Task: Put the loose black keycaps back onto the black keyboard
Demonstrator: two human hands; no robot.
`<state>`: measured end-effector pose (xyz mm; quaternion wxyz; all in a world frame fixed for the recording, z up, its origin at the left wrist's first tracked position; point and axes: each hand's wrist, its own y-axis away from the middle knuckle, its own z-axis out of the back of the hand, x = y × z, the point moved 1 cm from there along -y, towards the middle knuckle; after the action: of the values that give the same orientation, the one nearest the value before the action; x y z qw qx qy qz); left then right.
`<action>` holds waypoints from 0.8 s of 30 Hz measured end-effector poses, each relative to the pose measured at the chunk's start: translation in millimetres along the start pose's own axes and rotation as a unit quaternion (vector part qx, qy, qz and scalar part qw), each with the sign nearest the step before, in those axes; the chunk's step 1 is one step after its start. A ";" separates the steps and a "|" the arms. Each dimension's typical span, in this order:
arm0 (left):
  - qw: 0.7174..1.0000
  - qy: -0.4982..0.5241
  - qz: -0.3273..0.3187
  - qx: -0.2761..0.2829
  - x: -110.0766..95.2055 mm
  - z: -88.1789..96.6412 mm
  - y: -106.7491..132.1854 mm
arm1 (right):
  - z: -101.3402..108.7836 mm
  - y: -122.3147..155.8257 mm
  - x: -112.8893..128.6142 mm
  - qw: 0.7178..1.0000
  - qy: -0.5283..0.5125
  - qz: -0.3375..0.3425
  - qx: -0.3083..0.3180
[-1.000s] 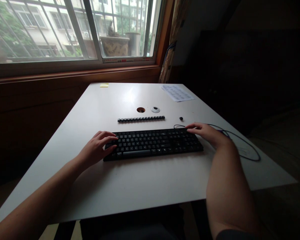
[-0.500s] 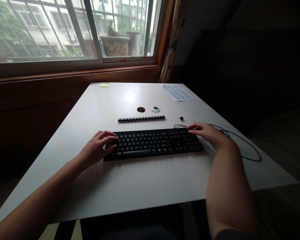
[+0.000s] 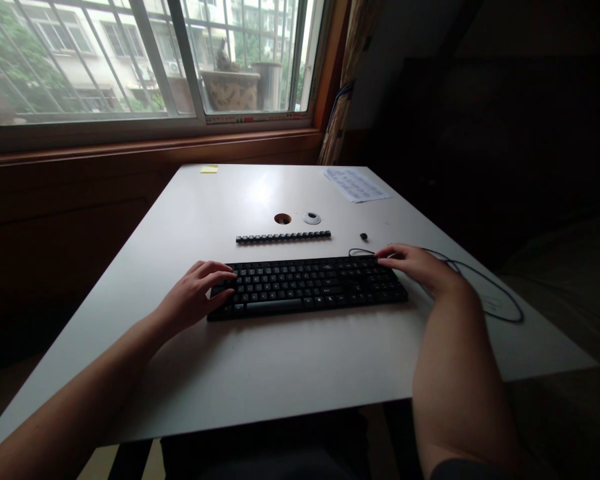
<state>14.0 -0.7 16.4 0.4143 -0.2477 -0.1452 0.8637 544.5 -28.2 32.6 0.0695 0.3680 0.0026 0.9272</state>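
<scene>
at keyboard [image 3: 300,283] ends, left hand [image 3: 200,288], right hand [image 3: 414,264]

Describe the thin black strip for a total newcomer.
On the white table, find the wide black keyboard. Beyond its far edge lies the thin black strip: one row of keycap-like blocks, unlike the keyboard's many rows or the small dark lump.

Markings on the keyboard [image 3: 300,287] and printed paper [image 3: 357,185] are too small to read.
</scene>
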 end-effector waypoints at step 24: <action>1.000 -0.002 0.001 0.005 -0.3 0.5 0.1 | -1.0 -0.9 -0.4 1.000 -0.022 0.000 0.010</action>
<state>13.9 -1.0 16.9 0.4141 -0.2438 -0.1410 0.8656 544.2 -27.3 31.5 0.0657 0.3889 0.0098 0.9189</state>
